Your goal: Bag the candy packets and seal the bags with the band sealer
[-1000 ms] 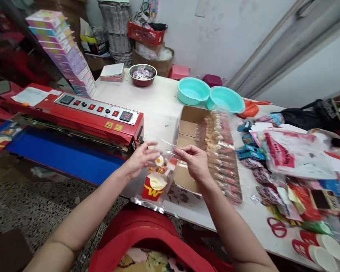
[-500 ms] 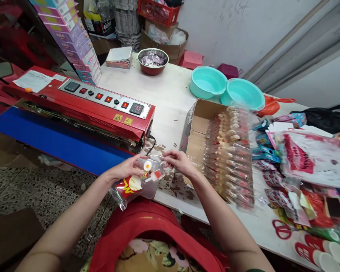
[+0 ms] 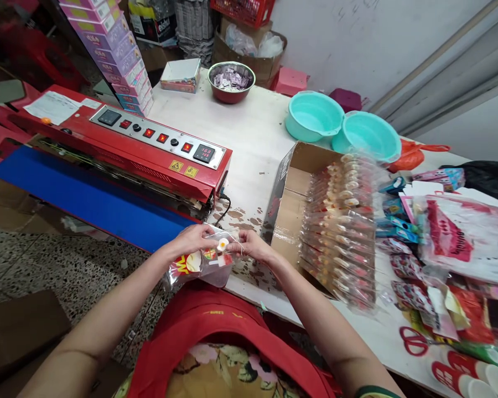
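Observation:
A clear plastic bag (image 3: pixel 206 266) is stretched between my two hands above my lap, by the table's front edge. Inside show a fried-egg piece (image 3: pixel 223 244), a red and white popsicle-shaped piece (image 3: pixel 221 260) and a red item with yellow marks (image 3: pixel 186 263). My left hand (image 3: pixel 196 239) pinches the bag's upper edge. At the bag's right end, my right hand (image 3: pixel 252 244) has its fingers closed on the plastic. To the right, a cardboard box (image 3: pixel 288 193) holds rows of filled clear bags (image 3: pixel 340 232).
A red sealing machine (image 3: pixel 157 155) with lit switches and a blue belt (image 3: pixel 87 193) stands left. Behind are a metal bowl of sachets (image 3: pixel 231 97) and turquoise basins (image 3: pixel 315 116). Red scissors (image 3: pixel 414 341), paper cups (image 3: pixel 452 370) and packets (image 3: pixel 406 260) crowd the right.
My hands have come closer together, with the right hand moving left and slightly down. The bag now lies flatter between them. The whole view has shifted slightly.

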`<state>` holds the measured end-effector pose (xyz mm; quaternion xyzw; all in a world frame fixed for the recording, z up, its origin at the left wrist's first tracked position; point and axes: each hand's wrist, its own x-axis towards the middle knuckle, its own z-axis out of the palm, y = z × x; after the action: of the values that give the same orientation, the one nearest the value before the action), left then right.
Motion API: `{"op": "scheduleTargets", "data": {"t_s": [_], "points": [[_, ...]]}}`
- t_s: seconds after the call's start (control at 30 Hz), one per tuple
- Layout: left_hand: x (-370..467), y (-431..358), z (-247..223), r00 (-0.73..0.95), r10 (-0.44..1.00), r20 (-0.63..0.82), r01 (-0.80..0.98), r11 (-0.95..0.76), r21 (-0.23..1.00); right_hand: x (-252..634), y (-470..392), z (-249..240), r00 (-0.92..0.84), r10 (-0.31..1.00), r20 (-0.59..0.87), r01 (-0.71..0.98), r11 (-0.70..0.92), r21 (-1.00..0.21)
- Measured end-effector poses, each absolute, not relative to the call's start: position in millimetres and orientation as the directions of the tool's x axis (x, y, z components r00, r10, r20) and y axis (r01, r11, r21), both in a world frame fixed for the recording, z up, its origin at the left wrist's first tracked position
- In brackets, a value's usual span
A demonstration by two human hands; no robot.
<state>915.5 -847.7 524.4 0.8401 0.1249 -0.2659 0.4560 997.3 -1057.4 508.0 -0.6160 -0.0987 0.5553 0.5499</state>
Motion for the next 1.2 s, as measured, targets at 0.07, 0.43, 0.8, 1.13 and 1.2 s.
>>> {"op": "scheduleTargets", "data": {"t_s": [0.07, 0.43, 0.8, 1.13, 1.2], "points": [[914.0, -848.5, 527.5, 0.854, -0.041, -0.519, 0.391, -0.608, 0.691, 994.6, -1056.3, 504.3, 0.379, 0.706, -0.598, -0.491, -0.394, -0.777], [909.3, -856.0, 529.9, 0.886, -0.022, -0.463, 0.311, -0.712, 0.629, 984.9, -1048.6, 484.0, 0.503, 0.626, -0.596, -0.378, -0.461, -0.803], [910.8, -852.3, 528.1, 0.907, -0.115, -0.406, 0.267, -0.587, 0.764, 980.4, -1034.6, 496.9, 0.651, 0.448, -0.613, -0.2, -0.678, -0.708], [915.6, -852.3, 524.9, 0.901, -0.047, -0.43, 0.336, -0.552, 0.763, 984.9, -1050.1, 484.2, 0.496, 0.676, -0.544, -0.395, -0.382, -0.835], [913.3, -849.5, 528.9, 0.892, -0.147, -0.427, 0.284, -0.551, 0.784, 986.0, -1052.2, 479.7, 0.501, 0.67, -0.548, -0.447, -0.342, -0.826]]}}
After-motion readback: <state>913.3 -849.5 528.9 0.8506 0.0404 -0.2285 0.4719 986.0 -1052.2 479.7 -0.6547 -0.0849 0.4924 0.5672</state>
